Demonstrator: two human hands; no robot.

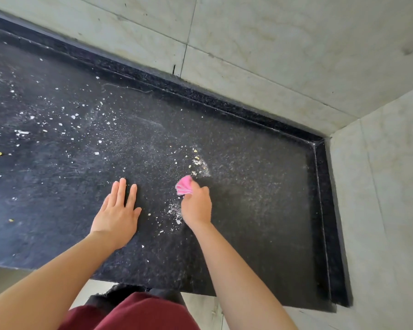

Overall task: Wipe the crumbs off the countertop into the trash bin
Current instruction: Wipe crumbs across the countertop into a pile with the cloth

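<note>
wipe | right hand point(197, 206) pinches crumpled pink cloth point(184, 185) | left hand point(117, 216) spread flat on black speckled counter point(260, 198) | best: press low, sweep white crumbs point(198, 163) toward counter's front edge

We see a black speckled tabletop point(260, 198), whitish crumbs point(65, 120), a pink cloth point(184, 185), and pale grey tiles point(272, 44).

Your left hand point(116, 216) flat, palm down, fingers extended and together; your right hand point(197, 206) fisted, knuckles up; both forearms bare, reaching forward
</note>
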